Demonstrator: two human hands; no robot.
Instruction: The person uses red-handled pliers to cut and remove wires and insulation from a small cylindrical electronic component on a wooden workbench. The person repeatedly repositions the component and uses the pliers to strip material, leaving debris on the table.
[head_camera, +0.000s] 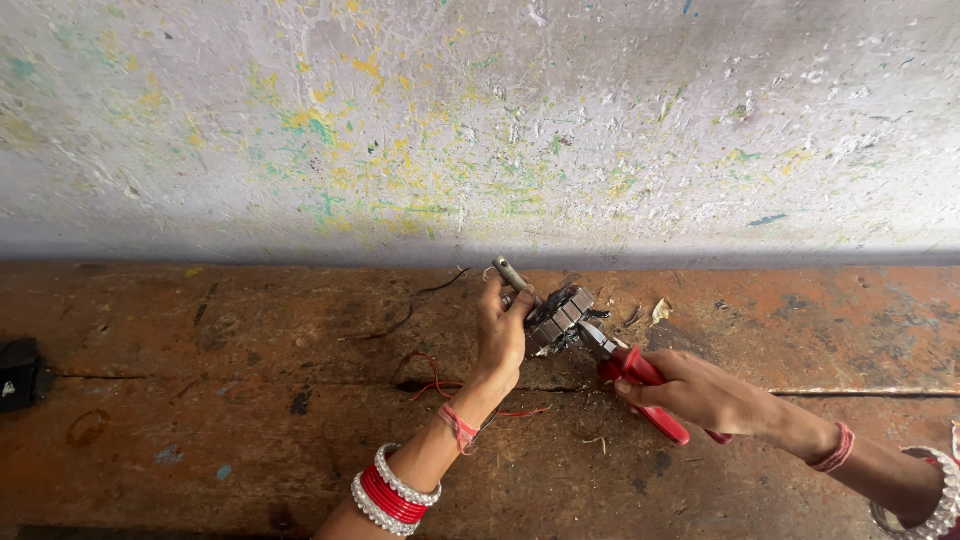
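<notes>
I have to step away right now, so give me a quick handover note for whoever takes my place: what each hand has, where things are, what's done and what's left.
Left hand: shut on the small motor core, held up off the wooden bench by its metal shaft.
Right hand: shut on the red-handled pliers, whose tips meet the core's lower right side.
Nearby: red wire lies on the bench under the left wrist, and scraps lie by the wall.
Done: some bits appear to be already off.
Left: dark winding still shows on the core; how much cannot be told.
</notes>
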